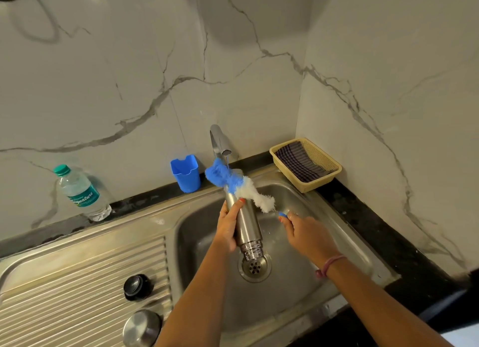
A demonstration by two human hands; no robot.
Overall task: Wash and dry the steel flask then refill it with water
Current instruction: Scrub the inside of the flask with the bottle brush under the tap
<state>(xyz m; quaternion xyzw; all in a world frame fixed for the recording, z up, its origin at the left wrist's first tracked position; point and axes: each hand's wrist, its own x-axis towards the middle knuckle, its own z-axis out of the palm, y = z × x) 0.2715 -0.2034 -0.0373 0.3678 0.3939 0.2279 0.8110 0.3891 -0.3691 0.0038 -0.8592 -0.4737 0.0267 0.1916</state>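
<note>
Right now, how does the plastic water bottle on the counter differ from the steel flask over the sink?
The plastic bottle is clear with a green cap on and a label; the steel flask is opaque bare metal and uncapped. The bottle stands by itself on the counter; the flask is gripped by the left hand, tilted mouth-down toward the drain, while the right hand works a brush over it. Both are slim drink containers.

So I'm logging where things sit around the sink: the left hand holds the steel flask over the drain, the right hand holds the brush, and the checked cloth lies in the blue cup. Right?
Not quite. The head view shows the checked cloth in the yellow basket in the corner, not in the blue cup. The rest stands: the left hand holds the steel flask over the drain, and the right hand holds the brush.
</note>
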